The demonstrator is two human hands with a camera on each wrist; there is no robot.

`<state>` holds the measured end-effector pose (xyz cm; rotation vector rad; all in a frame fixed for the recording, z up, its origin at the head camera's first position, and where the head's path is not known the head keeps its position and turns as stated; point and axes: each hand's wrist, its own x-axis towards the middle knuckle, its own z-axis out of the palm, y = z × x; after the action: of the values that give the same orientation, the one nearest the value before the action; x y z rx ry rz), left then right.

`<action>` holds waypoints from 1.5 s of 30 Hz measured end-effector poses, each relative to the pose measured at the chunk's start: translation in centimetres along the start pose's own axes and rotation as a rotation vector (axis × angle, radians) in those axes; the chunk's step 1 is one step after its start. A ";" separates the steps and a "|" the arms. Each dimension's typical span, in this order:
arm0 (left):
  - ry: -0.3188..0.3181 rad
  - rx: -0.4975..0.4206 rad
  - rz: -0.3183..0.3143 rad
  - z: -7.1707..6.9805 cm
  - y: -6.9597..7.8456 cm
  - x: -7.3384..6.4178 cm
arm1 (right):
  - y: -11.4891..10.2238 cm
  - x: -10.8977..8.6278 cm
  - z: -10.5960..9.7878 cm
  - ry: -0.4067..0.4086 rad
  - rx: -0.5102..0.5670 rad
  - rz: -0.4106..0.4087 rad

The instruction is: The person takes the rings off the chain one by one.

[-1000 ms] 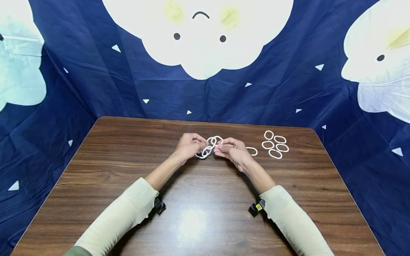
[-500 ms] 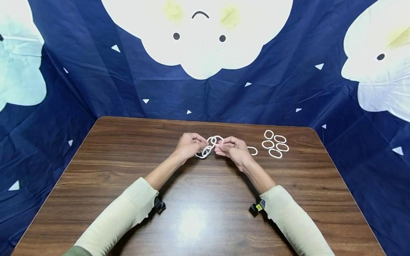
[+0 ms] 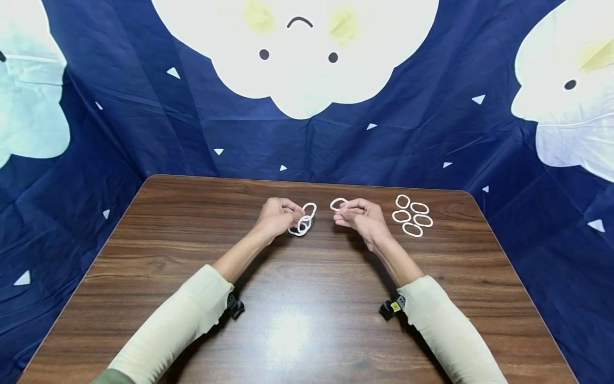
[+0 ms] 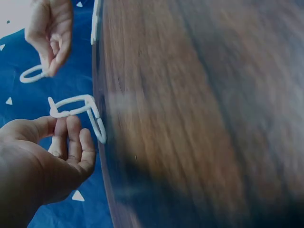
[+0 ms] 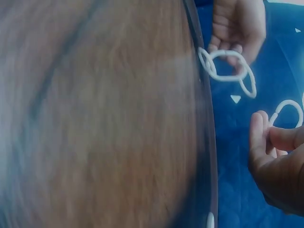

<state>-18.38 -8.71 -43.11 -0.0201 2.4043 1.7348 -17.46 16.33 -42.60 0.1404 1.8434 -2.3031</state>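
My left hand [image 3: 278, 217] pinches a short chain of white oval plastic links [image 3: 307, 217] between thumb and fingers, above the far part of the table. In the left wrist view the linked rings [image 4: 71, 99] hang at angles to one another from the fingertips. To the right, my right hand [image 3: 365, 220] pinches one white link [image 3: 339, 199] by its near side. This single link [image 5: 289, 101] stands apart from the chain, with a gap between the two hands.
Several loose white links [image 3: 419, 214] lie flat in a group at the table's far right. The brown wooden table [image 3: 192, 229] ends at a blue cloth [image 3: 307, 144] with white cloud shapes.
The right hand has moved right and slightly away with one link, which overlapped the chain before. The left hand has shifted slightly left, its chain hanging lower. The right hand now hides a loose link.
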 end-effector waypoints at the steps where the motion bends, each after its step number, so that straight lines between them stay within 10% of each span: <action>1: -0.001 -0.024 -0.005 -0.1 0.0 0.1 | -0.2 0.1 -0.3 0.006 -0.013 0.006; 45: -0.085 -0.001 0.169 0.5 0.7 -0.1 | -3.0 2.6 -9.0 0.098 -0.316 0.166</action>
<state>-18.27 -7.97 -42.56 0.2591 2.4053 1.7673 -21.01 25.45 -42.22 0.3505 2.1266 -1.9001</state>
